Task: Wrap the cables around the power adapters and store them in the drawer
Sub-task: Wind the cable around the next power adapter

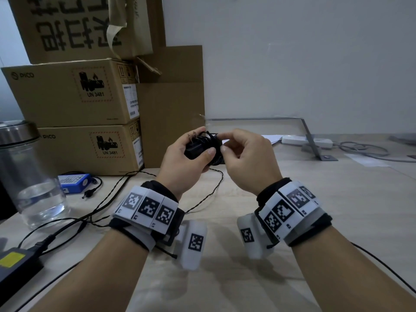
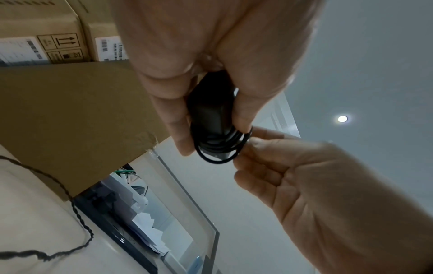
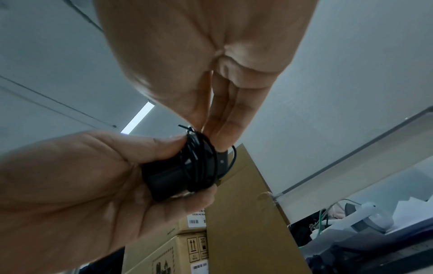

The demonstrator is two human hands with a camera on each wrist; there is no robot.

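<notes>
A small black power adapter [image 1: 195, 148] with two metal prongs is held above the desk in my left hand [image 1: 191, 163], thumb on its near side. Its thin black cable [image 3: 199, 161] lies in several loops round the body. My right hand [image 1: 243, 154] pinches the cable at the adapter's right end, thumb and forefinger together. In the left wrist view the adapter [image 2: 208, 111] sits between my left fingers with the loops [image 2: 222, 150] below it. The right wrist view shows my right fingertips [image 3: 220, 137] on the coil. A second, larger black adapter [image 1: 15, 264] lies at the desk's left edge. No drawer is visible.
Cardboard boxes [image 1: 74, 95] are stacked at the back left. A glass jar [image 1: 29, 176] with water stands left. A blue battery pack [image 1: 74, 183] and loose black cables [image 1: 105, 199] lie on the desk [image 1: 315, 221]. A white power strip [image 1: 306, 140] sits at the right rear.
</notes>
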